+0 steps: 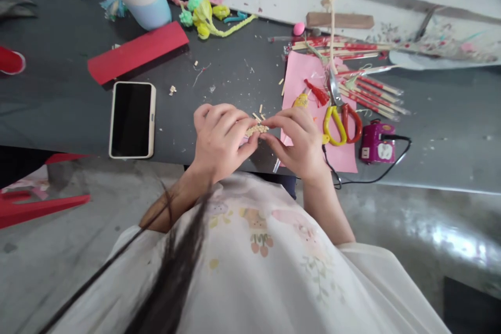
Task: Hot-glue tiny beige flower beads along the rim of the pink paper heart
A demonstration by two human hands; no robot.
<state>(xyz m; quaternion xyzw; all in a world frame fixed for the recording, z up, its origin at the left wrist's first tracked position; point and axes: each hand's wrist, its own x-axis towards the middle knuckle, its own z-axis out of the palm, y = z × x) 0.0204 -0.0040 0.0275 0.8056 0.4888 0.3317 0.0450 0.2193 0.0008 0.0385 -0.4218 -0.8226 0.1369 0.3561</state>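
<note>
My left hand (224,138) is closed, its thumb and fingertips pinching a small cluster of cut wooden stick pieces (257,129) above the table's front edge. At the cluster's right end, the thumb and forefinger of my right hand (298,138) close in a pinch; the exact contact is too small to make out. A few loose short stick pieces (257,117) lie just beyond the fingertips. Partly hidden behind my right hand, a yellow glue gun (301,100) rests on a pink sheet (291,70). Scissors (335,115) with yellow and red handles lie to the right.
Chopsticks in red-printed wrappers (376,95) lie at the right, near a purple power adapter (378,142) with a black cable. To the left are a phone (132,120), a red folded strip (136,55) and a white-and-blue cup (151,8). Yellow yarn (203,18) lies behind.
</note>
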